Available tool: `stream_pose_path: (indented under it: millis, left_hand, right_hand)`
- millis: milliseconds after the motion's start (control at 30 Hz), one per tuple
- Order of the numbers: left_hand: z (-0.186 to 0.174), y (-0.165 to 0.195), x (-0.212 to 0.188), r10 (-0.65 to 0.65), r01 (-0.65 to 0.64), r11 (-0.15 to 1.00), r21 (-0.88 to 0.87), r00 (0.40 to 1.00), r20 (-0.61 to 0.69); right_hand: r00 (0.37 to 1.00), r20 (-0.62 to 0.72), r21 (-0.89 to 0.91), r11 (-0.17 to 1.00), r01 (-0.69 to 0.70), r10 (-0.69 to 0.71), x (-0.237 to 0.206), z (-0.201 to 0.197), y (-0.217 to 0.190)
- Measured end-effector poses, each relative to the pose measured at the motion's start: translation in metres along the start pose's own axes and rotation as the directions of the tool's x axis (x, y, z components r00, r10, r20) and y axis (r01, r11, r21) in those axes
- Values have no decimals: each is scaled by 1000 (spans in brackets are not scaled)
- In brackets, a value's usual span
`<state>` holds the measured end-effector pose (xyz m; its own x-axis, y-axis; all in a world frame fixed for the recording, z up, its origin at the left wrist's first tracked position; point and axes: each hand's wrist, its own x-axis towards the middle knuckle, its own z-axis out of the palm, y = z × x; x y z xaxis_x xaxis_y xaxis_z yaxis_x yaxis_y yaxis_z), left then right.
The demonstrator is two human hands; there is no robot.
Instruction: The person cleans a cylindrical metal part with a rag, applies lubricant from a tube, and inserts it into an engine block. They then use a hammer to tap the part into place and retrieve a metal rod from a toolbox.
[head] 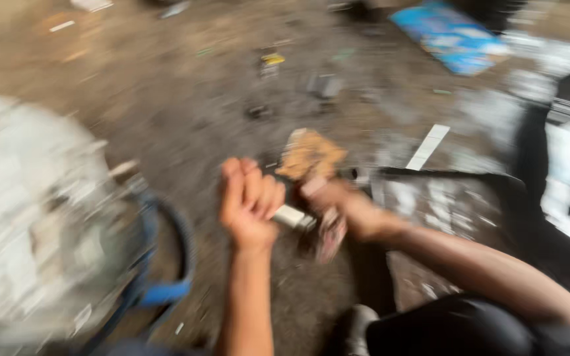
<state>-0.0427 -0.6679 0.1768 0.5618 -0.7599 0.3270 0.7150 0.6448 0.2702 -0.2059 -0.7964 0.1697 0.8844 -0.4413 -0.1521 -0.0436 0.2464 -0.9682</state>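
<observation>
I see a dirty grey-brown floor (186,92) strewn with small scraps, heavily blurred. A blue sheet (453,36) lies far right; pale rubble heap (28,217) at left.

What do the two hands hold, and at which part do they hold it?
The left hand is closed around one end of a pale bar-shaped object; the right hand grips near its other end. Blur hides more.

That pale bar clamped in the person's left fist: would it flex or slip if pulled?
The view is blurred, so this is tentative. The pale bar juts straight from the left hand, so it is probably stiff. Its blocky end suggests it would not roll. The full-fist grip hints that it resists, though the right hand hides its far end.
</observation>
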Motion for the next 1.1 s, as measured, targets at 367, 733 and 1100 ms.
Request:
stream_pose_path:
  millis: [367,733,1100]
  left_hand:
    - [20,-18,2,238,-143,963,226,845,-479]
    - [19,14,1,198,-202,979,-38,976,-96]
    - [10,18,2,277,-277,960,30,961,-1]
  right_hand:
    - [591,579,-743,-66,666,-562,-16,52,-49]
    - [896,340,-464,880,-104,285,2,10,14]
    - [933,361,-374,914,157,-12,-13,28,-45]
